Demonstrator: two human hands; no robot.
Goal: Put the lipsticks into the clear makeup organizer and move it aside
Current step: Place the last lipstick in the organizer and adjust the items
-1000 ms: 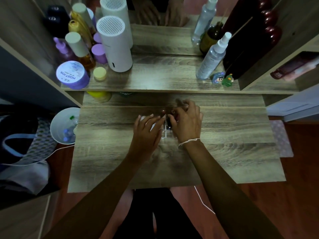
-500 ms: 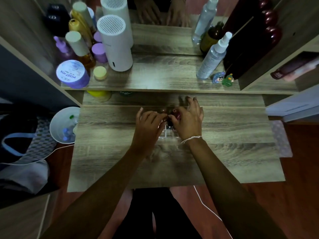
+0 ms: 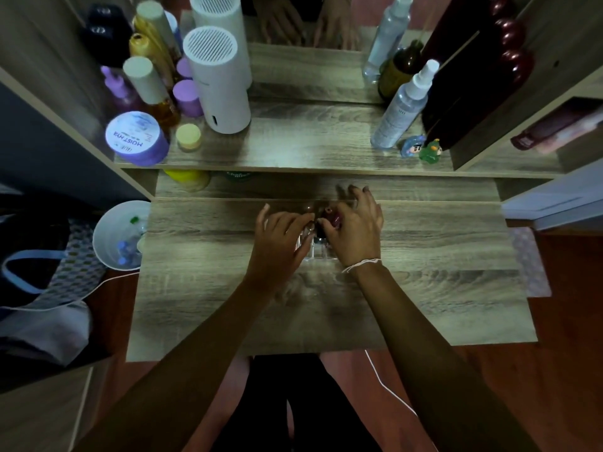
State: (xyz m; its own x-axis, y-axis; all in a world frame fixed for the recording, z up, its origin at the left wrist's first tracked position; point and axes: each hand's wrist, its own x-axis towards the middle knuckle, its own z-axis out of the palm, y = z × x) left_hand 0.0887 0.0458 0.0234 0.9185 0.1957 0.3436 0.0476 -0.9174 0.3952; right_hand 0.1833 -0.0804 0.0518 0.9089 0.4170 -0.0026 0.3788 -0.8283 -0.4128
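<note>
Your right hand (image 3: pixel 355 230) pinches a dark red lipstick (image 3: pixel 329 219) upright, clear organizer (image 3: pixel 315 251) directly under it between both hands; left hand (image 3: pixel 280 238) grips organizer's side.

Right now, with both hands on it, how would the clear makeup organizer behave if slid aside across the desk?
The clear makeup organizer looks like rigid plastic, so it should slide as one piece. The lipsticks stand tall above its rim, so a jerk may tip them. Its smooth walls could slip.

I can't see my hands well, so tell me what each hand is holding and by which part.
Right hand pinches a dark red lipstick by its side over the clear plastic organizer. Left hand rests against the organizer's left side; its grip is hidden.
</note>
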